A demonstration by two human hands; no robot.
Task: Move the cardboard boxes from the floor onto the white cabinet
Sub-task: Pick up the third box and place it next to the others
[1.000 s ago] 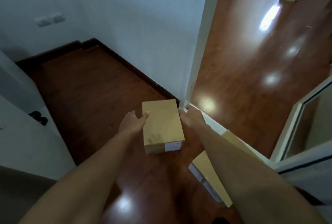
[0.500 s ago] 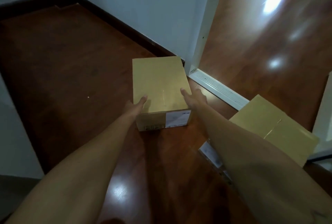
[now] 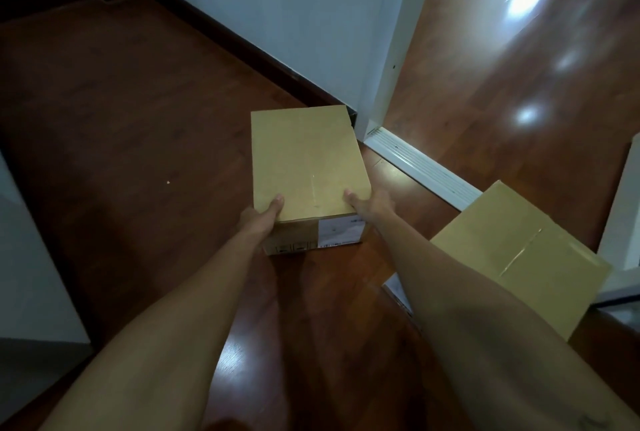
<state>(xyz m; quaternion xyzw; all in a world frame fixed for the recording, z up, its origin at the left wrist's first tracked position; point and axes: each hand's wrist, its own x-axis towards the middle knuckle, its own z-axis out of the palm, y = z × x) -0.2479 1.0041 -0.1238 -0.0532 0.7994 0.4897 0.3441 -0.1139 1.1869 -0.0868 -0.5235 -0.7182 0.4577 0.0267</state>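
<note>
A small cardboard box (image 3: 304, 160) with a white label on its near face stands on the dark wooden floor by the door frame. My left hand (image 3: 261, 221) grips its near left corner, thumb on the top. My right hand (image 3: 372, 205) grips its near right corner, thumb on the top as well. A second, larger cardboard box (image 3: 526, 250) lies on the floor to the right, partly hidden by my right forearm. A white cabinet side (image 3: 31, 275) shows at the left edge.
A white wall with dark skirting (image 3: 242, 46) runs behind the box. A white door frame (image 3: 391, 50) and white threshold strip (image 3: 422, 164) open onto a glossy wooden floor (image 3: 519, 84) at the right. A white panel (image 3: 623, 209) stands at the far right edge.
The view has dropped and closed in on the small box. Both hands slid from its sides to its near corners and closed on it, thumbs on top.
</note>
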